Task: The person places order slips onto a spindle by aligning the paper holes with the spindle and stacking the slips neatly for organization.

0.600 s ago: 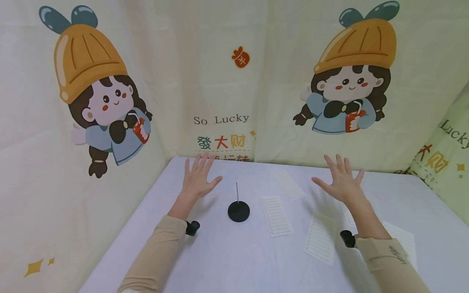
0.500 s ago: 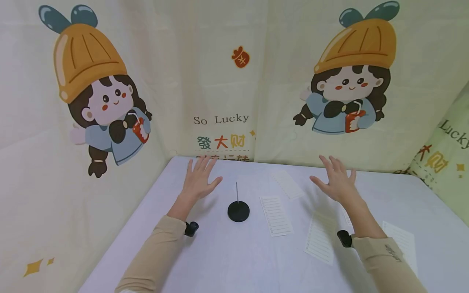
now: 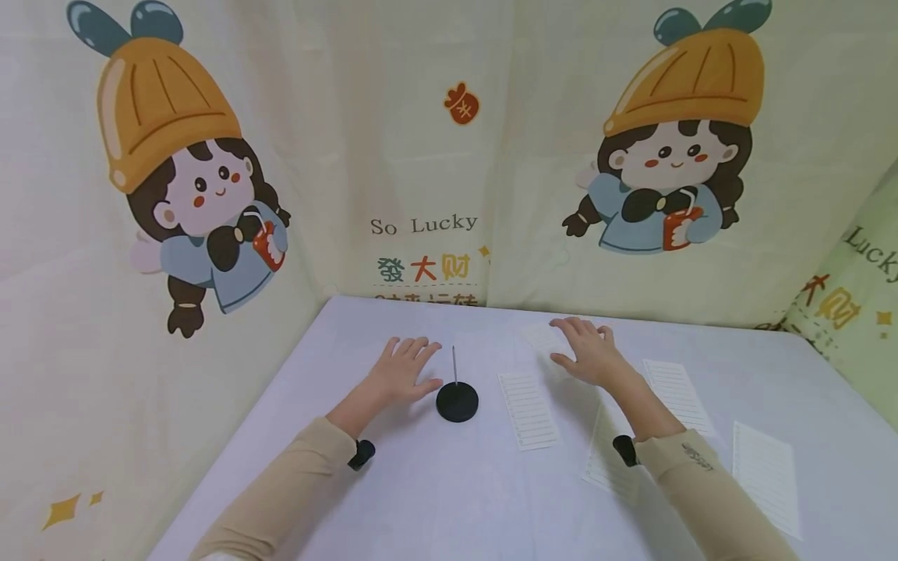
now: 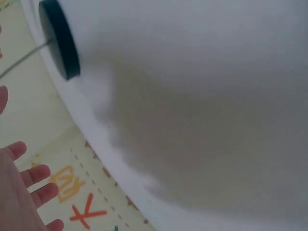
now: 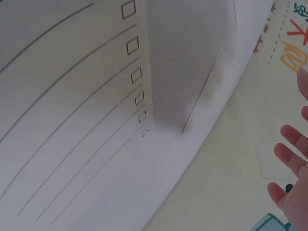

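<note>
1. Your left hand (image 3: 398, 372) has come in near the spike stand (image 3: 457, 403), your right hand (image 3: 589, 357) towards the far paper slip (image 3: 542, 340); both are now closer to the things, neither holding any.
2. Both hover above the worktop (image 3: 449, 499), fingers spread.
3. The spike stand is upright, left of the lined slip (image 3: 529, 414).

Standing beside the white table (image 3: 393, 499), I record a small cloth-screened booth fitted for desk work; whether it lies within a home, an office or a studio cannot be determined. Cream printed cloth (image 3: 547, 156) hangs behind the table's far edge and along its left and right sides. Above that far edge it bears orange-hatted cartoon figures (image 3: 677, 156) and "So Lucky" lettering (image 3: 424, 226). Noted on the table: an upright spike on a black base (image 3: 457, 403) and ruled paper slips (image 3: 529, 413), one showing checkboxes.
</note>
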{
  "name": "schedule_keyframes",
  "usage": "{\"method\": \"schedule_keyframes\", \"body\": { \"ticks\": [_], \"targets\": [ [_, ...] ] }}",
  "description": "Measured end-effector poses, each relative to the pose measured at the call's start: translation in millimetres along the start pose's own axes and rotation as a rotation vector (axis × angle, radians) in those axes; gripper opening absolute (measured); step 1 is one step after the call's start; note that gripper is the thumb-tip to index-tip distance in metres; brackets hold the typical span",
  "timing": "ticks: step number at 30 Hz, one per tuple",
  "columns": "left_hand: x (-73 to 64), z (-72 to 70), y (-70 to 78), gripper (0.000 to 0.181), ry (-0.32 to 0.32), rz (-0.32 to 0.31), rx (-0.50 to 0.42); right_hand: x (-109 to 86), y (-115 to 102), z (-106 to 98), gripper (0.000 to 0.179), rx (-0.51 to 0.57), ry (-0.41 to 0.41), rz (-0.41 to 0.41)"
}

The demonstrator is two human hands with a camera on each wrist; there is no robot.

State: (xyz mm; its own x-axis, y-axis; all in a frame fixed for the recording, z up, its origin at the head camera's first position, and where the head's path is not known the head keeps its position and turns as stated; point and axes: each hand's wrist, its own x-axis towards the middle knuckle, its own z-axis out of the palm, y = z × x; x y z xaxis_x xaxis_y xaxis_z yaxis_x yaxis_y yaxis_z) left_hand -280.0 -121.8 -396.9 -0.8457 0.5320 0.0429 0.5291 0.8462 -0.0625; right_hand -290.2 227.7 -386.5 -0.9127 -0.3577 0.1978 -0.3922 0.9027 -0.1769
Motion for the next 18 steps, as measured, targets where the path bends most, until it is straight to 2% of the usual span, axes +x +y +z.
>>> {"method": "schedule_keyframes", "body": {
  "ticks": [4,7,12,18],
  "targets": [
    [-0.2,7.4,7.9,0.07,-0.097,0.021,0.042,6.9,-9.9,10.8,0.05,-0.037,-0.047,-0.036],
    [0.0,12.4,11.8,0.072,-0.136,0.03,0.059,11.5,-16.6,18.6,0.045,-0.083,-0.105,-0.052],
    [0.4,20.7,14.8,0.074,-0.161,0.044,0.05,17.9,-25.6,28.9,0.038,-0.148,-0.219,-0.067],
    [1.0,26.3,17.8,0.074,-0.16,0.071,0.043,19.5,-31.2,34.1,0.029,-0.21,-0.272,-0.066]
  ]
}}
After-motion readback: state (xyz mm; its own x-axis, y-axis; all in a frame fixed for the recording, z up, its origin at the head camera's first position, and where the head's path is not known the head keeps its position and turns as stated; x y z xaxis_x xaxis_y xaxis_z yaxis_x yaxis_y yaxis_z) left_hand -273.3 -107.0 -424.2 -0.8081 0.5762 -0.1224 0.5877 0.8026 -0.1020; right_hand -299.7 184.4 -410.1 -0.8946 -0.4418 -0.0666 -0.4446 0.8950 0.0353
